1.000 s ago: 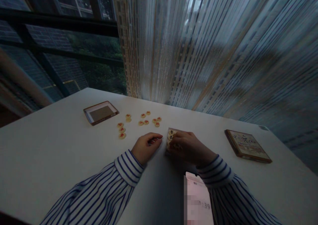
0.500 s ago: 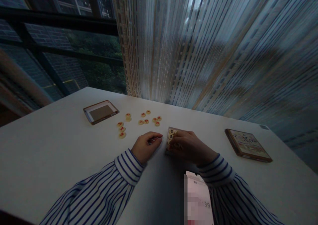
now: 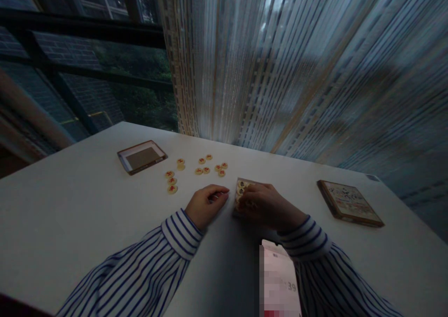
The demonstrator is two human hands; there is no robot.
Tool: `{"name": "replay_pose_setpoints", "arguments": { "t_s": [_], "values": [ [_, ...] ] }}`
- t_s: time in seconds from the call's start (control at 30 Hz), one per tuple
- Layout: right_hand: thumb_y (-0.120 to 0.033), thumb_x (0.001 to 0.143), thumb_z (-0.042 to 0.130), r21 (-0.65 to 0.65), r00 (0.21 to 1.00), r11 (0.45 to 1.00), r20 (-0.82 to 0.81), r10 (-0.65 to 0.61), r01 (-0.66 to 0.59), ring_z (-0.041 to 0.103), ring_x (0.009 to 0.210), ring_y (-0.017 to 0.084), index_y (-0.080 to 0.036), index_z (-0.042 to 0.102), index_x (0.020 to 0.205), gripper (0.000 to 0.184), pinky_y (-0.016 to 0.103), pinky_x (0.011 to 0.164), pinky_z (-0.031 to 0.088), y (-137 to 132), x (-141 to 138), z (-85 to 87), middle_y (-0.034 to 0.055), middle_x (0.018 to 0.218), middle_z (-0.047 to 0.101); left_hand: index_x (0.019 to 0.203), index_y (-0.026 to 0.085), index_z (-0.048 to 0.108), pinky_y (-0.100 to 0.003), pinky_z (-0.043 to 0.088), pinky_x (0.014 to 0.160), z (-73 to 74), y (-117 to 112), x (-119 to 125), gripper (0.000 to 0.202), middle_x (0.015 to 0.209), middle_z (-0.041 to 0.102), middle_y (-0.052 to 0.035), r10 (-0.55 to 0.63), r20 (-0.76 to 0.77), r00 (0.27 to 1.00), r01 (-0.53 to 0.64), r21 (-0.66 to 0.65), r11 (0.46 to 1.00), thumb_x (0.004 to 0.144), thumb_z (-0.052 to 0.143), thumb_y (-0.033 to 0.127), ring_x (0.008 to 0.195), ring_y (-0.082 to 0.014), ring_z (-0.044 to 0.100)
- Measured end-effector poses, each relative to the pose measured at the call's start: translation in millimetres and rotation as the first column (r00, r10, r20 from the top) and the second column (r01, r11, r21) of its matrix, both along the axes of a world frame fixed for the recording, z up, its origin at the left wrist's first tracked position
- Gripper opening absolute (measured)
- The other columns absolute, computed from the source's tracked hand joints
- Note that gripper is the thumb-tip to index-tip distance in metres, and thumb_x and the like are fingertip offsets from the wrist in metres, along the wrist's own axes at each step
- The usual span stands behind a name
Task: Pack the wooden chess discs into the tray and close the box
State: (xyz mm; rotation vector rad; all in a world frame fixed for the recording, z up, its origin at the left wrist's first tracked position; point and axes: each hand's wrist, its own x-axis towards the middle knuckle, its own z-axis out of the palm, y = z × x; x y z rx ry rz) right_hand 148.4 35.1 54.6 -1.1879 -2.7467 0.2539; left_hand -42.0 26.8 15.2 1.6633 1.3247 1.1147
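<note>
Cream discs [image 3: 241, 185] at frame centre seem mid-arranging; right hand [image 3: 269, 207], grip hidden, likely next needs precision; left hand [image 3: 206, 207] loosely open.

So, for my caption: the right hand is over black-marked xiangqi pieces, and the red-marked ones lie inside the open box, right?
Not quite: the head view shows the red-marked xiangqi pieces on the white table, not inside the open box. The rest stands.

two hands [image 3: 207, 207], eleven red-marked discs [image 3: 172, 189], one phone [image 3: 278, 263]
</note>
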Motion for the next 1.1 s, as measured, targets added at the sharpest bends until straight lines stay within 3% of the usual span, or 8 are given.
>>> {"name": "replay_pose_setpoints", "arguments": {
  "t_s": [0.13, 0.37, 0.77, 1.1],
  "values": [
    [-0.039, 0.077, 0.056, 0.023, 0.999, 0.999, 0.006, -0.038, 0.038, 0.055, 0.081, 0.016, -0.020, 0.064, 0.085, 0.022, 0.030, 0.072, 0.033, -2, 4, 9.8, 0.0045, 0.086, 0.063, 0.083, 0.014, 0.067, -0.028, 0.049, 0.065, -0.4, 0, -1, 0.020, 0.077, 0.068, -0.0063, -0.003, 0.001, 1.000, 0.003, 0.000, 1.000, 0.070, 0.057, 0.026, 0.068, -0.0152, 0.062],
    [-0.022, 0.081, 0.048, 0.109, 0.986, 0.982, 0.047, -0.159, 0.154, 0.056, 0.076, 0.014, -0.017, 0.063, 0.078, 0.016, 0.026, 0.071, 0.034, 0, 11, 26.1, 0.0048, 0.081, 0.064, 0.082, 0.015, 0.066, -0.027, 0.050, 0.066, 0.5, -1, -1, 0.018, 0.079, 0.068, -0.0062, -0.017, -0.040, 0.999, 0.019, 0.037, 0.999, 0.071, 0.056, 0.025, 0.070, -0.0147, 0.062],
    [-0.025, 0.085, 0.040, 0.139, 0.974, 0.972, 0.098, -0.203, 0.189, 0.055, 0.064, 0.013, -0.018, 0.060, 0.073, 0.025, 0.023, 0.056, 0.030, -4, 2, 26.0, 0.0030, 0.069, 0.063, 0.069, 0.016, 0.062, -0.023, 0.046, 0.058, -3.0, -2, -1, 0.008, 0.065, 0.062, -0.0013, 0.012, -0.188, 0.982, 0.019, 0.167, 0.986, 0.070, 0.056, 0.021, 0.060, -0.0121, 0.056],
    [-0.025, 0.084, 0.042, 0.115, 0.977, 0.974, 0.061, -0.204, 0.196, 0.058, 0.074, 0.014, -0.019, 0.062, 0.083, 0.021, 0.023, 0.063, 0.035, -7, -3, 25.9, 0.0040, 0.080, 0.066, 0.070, 0.017, 0.062, -0.024, 0.046, 0.062, -1.8, -7, 1, 0.006, 0.065, 0.060, -0.0006, -0.009, -0.222, 0.975, 0.065, 0.244, 0.968, 0.070, 0.056, 0.017, 0.061, -0.0119, 0.055]
  ]
}}
